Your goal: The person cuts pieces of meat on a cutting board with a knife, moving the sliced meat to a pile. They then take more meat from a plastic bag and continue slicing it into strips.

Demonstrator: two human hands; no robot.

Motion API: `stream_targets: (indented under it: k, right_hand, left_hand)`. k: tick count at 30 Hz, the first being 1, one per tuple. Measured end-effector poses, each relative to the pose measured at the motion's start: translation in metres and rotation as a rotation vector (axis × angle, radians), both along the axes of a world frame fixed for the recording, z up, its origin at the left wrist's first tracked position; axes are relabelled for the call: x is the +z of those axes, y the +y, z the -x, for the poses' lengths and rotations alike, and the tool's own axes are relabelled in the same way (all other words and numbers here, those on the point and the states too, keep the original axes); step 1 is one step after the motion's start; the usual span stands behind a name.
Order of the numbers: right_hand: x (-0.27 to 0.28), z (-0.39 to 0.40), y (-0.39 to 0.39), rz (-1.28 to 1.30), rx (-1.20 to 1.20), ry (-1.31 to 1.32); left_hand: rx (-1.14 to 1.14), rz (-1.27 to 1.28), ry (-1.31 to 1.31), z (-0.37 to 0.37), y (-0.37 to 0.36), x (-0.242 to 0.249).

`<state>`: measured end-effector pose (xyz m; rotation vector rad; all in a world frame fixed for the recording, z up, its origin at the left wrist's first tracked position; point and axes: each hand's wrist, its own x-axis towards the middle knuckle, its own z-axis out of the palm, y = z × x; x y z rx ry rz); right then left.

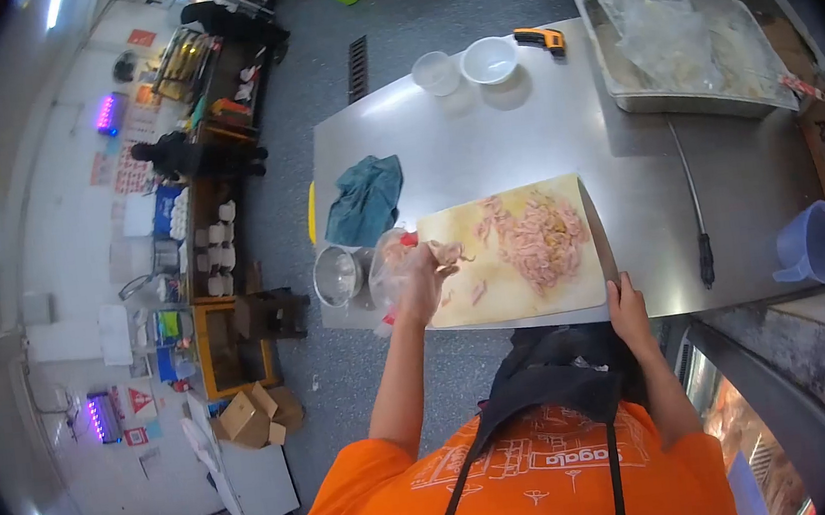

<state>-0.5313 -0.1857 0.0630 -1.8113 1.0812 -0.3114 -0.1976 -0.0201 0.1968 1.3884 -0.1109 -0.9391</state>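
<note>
A cream cutting board (pixel 447 299) lies at the front edge of the steel table, its right side lifted a little. Pale pink strips of meat (pixel 543 239) are heaped on its right half, with a few loose strips at the left. My left hand (pixel 421 282) is closed on some strips of meat over the board's left edge. Beside it is a clear plastic bag (pixel 389 268) with red parts. My right hand (pixel 627 303) grips the board's front right corner. A metal bowl (pixel 337 275) stands left of the bag.
On the table are a teal cloth (pixel 365 202), two bowls (pixel 489 60) (pixel 435 73), an orange-black device (pixel 541 40), a long rod (pixel 692 198), a large tray (pixel 668 102) and a blue jug (pixel 810 244). Two people (pixel 196 158) (pixel 232 23) are near the left shelves.
</note>
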Motion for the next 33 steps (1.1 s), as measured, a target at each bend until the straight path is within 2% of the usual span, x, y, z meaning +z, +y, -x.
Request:
stream_targets:
  k: [2, 4, 5, 6, 8, 11, 15, 17, 21, 24, 26, 30, 32, 33]
  right_hand:
    - [0.006, -0.013, 0.007, 0.030, 0.065, -0.024]
    - [0.010, -0.027, 0.016, -0.024, 0.316, 0.134]
    - [0.012, -0.035, 0.022, -0.027, 0.324, 0.128]
    - [0.013, -0.047, 0.029, -0.026, 0.510, 0.147]
    - [0.010, -0.067, 0.041, -0.019, 0.879, 0.186]
    - [-0.014, -0.097, 0.056, 0.049, 1.009, 0.140]
    - [-0.019, -0.105, 0.069, 0.089, 0.872, 0.169]
    - [-0.015, -0.101, 0.059, -0.027, 0.480, 0.248]
    - [-0.001, -0.091, 0.048, -0.035, 0.527, 0.284]
    - [0.005, -0.085, 0.048, -0.075, 0.526, 0.298]
    - [0.008, -0.080, 0.045, -0.085, 0.514, 0.283]
    - [0.011, -0.073, 0.040, -0.093, 0.500, 0.271]
    - [0.012, -0.070, 0.038, -0.081, 0.499, 0.262]
    - [0.014, -0.068, 0.038, -0.066, 0.505, 0.245]
  left_hand:
    - [0.044, 0.062, 0.076, -0.010, 0.003, 0.012]
    - [-0.039, 0.025, -0.153, -0.022, 0.005, 0.019]
    - [0.064, -0.108, -0.231, -0.011, 0.005, 0.032]
    - [0.068, -0.113, -0.236, -0.011, 0.006, 0.040]
    - [0.051, -0.299, -0.232, -0.014, 0.010, 0.050]
    - [0.071, -0.193, -0.384, -0.013, 0.013, 0.046]
    - [-0.114, -0.354, -0.532, -0.036, 0.027, 0.044]
    - [-0.183, -0.791, -1.185, -0.049, 0.039, 0.031]
    - [-0.159, -0.791, -1.087, -0.053, 0.041, 0.033]
    - [-0.200, -0.790, -1.228, -0.043, 0.031, 0.043]
    - [-0.147, -0.199, -1.215, -0.030, 0.024, 0.036]
    - [-0.208, -0.240, -1.162, -0.023, 0.052, -0.042]
    - [-0.787, -0.744, -1.275, -0.015, 0.070, -0.076]
    - [-0.789, -0.739, -1.268, -0.007, 0.085, -0.095]
